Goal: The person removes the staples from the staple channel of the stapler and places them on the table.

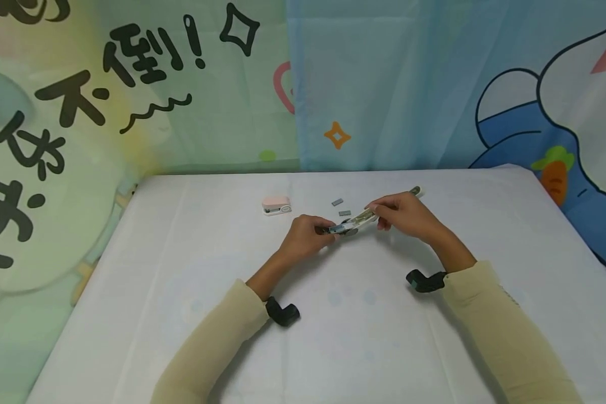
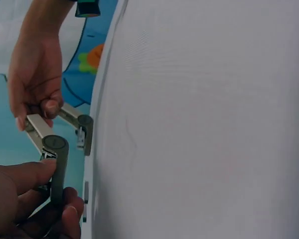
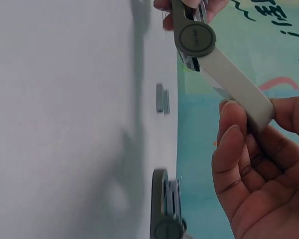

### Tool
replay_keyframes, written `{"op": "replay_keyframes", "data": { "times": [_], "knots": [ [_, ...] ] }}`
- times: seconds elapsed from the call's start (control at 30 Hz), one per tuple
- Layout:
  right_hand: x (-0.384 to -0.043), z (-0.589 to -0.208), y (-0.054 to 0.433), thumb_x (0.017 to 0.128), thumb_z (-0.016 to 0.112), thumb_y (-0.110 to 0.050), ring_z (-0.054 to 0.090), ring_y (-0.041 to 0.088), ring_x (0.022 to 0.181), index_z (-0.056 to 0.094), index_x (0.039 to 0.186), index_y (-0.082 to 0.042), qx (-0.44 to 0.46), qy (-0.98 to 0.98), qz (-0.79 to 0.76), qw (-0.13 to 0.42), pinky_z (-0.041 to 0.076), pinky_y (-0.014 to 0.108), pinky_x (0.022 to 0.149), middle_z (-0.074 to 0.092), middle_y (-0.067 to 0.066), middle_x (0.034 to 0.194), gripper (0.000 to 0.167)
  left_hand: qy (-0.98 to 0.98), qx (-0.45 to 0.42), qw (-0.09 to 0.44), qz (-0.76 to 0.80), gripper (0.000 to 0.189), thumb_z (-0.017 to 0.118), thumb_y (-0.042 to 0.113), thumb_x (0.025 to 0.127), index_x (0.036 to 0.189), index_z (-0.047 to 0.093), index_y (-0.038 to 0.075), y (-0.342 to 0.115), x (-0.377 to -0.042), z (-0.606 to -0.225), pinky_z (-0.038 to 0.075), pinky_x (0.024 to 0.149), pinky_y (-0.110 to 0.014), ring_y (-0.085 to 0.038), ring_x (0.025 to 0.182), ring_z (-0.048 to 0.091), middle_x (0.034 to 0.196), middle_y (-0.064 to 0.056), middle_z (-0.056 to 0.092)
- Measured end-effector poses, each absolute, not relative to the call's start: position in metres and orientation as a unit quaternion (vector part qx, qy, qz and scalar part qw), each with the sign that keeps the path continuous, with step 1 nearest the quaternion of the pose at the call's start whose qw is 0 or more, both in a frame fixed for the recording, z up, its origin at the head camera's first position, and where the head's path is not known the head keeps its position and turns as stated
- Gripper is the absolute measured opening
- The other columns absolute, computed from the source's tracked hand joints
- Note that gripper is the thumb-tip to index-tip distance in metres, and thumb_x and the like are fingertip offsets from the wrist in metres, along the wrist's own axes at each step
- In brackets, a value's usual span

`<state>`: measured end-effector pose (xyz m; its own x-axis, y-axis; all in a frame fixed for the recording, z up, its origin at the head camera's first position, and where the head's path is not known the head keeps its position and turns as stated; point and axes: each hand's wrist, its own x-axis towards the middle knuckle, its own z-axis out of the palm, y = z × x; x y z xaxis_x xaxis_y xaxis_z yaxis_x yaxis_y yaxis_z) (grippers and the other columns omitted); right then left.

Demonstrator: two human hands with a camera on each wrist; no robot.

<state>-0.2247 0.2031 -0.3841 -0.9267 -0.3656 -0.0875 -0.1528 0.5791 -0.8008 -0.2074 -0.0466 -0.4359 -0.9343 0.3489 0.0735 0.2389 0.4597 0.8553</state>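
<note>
The left hand and the right hand hold a green-and-white stapler between them, just right of the centre of the head frame; the left hand's thumb and fingers are clamped on its dark green end, and the right hand's thumb and fingers pinch the tip of its pale arm; in the right wrist view that arm slants from a round, dark green hinge at upper centre toward the fingers at right, angled away from the dark part, with metal showing at the hinge; two grey staple strips lie near each other on the white table, just above the held stapler in the head frame; a pink-and-white stapler sits left of them, upper centre; a second dark green stapler shows at the bottom centre of the right wrist view, and in the head frame one end of it peeks out above the right hand; pale yellow sleeves cover both forearms, a black device at each wrist; behind, a printed backdrop carries dark lettering at upper left and a carrot at right
</note>
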Motion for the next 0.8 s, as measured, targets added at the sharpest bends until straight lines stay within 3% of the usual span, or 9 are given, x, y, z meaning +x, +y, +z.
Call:
{"op": "replay_keyframes", "data": {
  "times": [0.2,0.37,0.57,0.8],
  "knots": [
    [-0.222,-0.387,0.224,0.102,0.053,-0.025,0.063,0.029,0.077,0.063,0.124,0.005,-0.141,0.891,-0.418,0.112,0.052,0.046,0.073,0.067,0.015,0.083,0.038,0.865,0.198,0.065,0.457,0.025,0.076,0.012,0.085,0.108,0.073,0.000,-0.024,-0.215,-0.439,0.048,0.059,-0.019,-0.007,0.074,0.060,0.097,-0.007,0.071],
    [-0.221,-0.390,0.238,0.102,0.053,-0.029,0.064,0.028,0.078,0.061,0.126,0.006,-0.135,0.893,-0.414,0.114,0.052,0.044,0.072,0.067,0.017,0.089,0.042,0.882,0.214,0.060,0.415,0.024,0.077,0.014,0.085,0.106,0.075,0.002,-0.008,-0.220,-0.440,0.046,0.062,-0.018,-0.008,0.078,0.056,0.095,-0.004,0.064],
    [-0.221,-0.390,0.254,0.102,0.053,-0.033,0.063,0.025,0.076,0.060,0.126,0.007,-0.116,0.903,-0.399,0.113,0.051,0.042,0.071,0.067,0.011,0.081,0.047,0.887,0.236,0.072,0.389,0.021,0.076,0.012,0.085,0.104,0.075,0.002,0.010,-0.226,-0.438,0.044,0.063,-0.018,-0.009,0.077,0.056,0.090,-0.004,0.064],
    [-0.218,-0.388,0.270,0.102,0.051,-0.039,0.063,0.024,0.076,0.059,0.128,0.006,-0.094,0.917,-0.372,0.108,0.050,0.043,0.072,0.067,0.009,0.079,0.053,0.891,0.254,0.079,0.368,0.025,0.076,0.013,0.087,0.109,0.073,0.002,0.029,-0.232,-0.439,0.044,0.072,-0.016,-0.010,0.088,0.060,0.100,-0.005,0.069]
  ]
}}
